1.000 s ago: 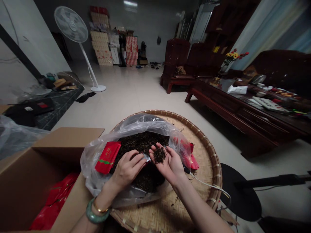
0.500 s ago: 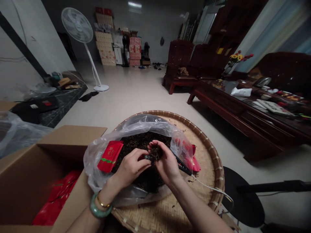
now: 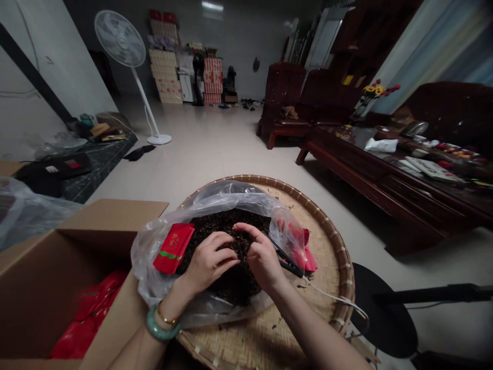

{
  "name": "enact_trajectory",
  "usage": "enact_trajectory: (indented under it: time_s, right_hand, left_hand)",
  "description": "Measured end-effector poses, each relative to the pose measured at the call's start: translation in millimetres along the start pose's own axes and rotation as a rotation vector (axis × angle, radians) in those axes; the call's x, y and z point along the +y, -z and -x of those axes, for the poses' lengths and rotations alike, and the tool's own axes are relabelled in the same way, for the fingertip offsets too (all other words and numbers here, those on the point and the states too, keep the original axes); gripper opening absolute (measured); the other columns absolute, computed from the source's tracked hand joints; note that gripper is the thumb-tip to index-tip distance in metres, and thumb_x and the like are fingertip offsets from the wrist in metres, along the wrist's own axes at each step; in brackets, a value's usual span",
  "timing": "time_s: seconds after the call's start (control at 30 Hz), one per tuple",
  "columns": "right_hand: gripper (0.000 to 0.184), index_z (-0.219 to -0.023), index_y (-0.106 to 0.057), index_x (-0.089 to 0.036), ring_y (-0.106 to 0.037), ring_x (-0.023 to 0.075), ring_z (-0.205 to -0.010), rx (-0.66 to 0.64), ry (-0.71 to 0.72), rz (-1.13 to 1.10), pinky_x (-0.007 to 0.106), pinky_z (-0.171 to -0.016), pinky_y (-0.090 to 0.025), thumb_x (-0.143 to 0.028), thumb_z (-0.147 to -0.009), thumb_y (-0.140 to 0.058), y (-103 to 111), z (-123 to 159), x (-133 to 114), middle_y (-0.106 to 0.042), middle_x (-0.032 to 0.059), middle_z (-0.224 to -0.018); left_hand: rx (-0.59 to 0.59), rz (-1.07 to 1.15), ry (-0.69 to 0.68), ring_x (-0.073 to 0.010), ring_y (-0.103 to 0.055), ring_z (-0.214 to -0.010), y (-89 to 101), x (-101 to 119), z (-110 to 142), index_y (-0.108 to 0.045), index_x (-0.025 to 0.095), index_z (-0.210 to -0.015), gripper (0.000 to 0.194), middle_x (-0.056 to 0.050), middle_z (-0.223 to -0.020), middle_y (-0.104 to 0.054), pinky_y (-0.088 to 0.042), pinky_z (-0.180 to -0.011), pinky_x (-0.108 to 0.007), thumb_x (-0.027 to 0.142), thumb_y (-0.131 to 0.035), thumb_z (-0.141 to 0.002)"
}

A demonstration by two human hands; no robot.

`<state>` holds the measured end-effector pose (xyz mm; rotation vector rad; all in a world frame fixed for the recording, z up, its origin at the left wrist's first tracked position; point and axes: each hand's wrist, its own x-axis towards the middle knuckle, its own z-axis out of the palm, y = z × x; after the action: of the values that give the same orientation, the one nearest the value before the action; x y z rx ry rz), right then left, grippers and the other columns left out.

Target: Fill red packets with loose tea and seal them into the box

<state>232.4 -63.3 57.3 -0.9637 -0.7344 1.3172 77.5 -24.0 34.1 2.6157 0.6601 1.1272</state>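
Over a clear plastic bag [image 3: 154, 234] full of dark dried tea leaves [image 3: 215, 218], my two hands are close together. My left hand [image 3: 210, 259] has thumb and fingers apart, with no object visible between them; a jade bangle and a gold one circle its wrist. Facing it, my right hand [image 3: 264, 259] has the index finger stretched out and the thumb raised; its other fingers are mostly hidden. Red packets [image 3: 174, 248] with gold print and a green band lie on the bag's left side. A black long-handled tool [image 3: 287, 261] with a white cord lies beside my right hand.
The bag sits on a round woven bamboo tray [image 3: 323, 246]. At left stands an open cardboard box [image 3: 115, 213] holding red packets [image 3: 90, 313]. More red pieces [image 3: 309, 259] lie at the tray's right. A black round stand base [image 3: 385, 313] is beyond the tray's right rim.
My left fingers have spread from a pinch near my right palm. My right hand has turned from a cupped palm holding tea leaves to a palm-down pose with the index finger extended.
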Motion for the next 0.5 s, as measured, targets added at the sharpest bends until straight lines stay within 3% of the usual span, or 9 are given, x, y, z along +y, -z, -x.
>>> enact_trajectory:
  time_s: [0.13,0.27,0.5]
  right_hand:
    - [0.055,-0.101,-0.067,-0.023,-0.056,0.0218,-0.105,-0.155,0.059,0.264,0.037,-0.097,-0.039,-0.008,-0.052,-0.044,6.0,-4.1,-1.3,-0.067,0.0006,-0.107]
    - [0.055,-0.107,-0.065,-0.024,-0.056,0.0197,-0.108,-0.301,0.262,0.575,0.039,-0.101,-0.037,-0.003,-0.061,-0.044,11.5,-6.4,-4.2,-0.065,0.0025,-0.111]
    - [0.046,-0.114,-0.059,-0.025,-0.055,0.0204,-0.106,-0.369,0.435,0.863,0.040,-0.096,-0.042,-0.004,-0.073,-0.050,18.2,-3.9,-10.8,-0.061,0.0063,-0.111]
  left_hand:
    - [0.029,0.013,-0.010,-0.0218,-0.056,-0.101,0.9,-2.7,1.0,-0.067,0.020,-0.079,0.008,-0.007,-0.094,-0.066,-0.052,-0.084,-0.039,0.023,-0.061,-0.083]
    - [0.042,0.001,-0.005,-0.0225,-0.054,-0.102,3.8,-2.5,0.8,-0.067,0.020,-0.077,0.008,-0.006,-0.091,-0.066,-0.052,-0.083,-0.040,0.021,-0.061,-0.083]
    - [0.013,-0.060,-0.018,-0.0213,-0.050,-0.094,12.1,-0.2,-1.3,-0.068,0.020,-0.079,0.007,-0.006,-0.095,-0.065,-0.049,-0.078,-0.037,0.022,-0.062,-0.082]
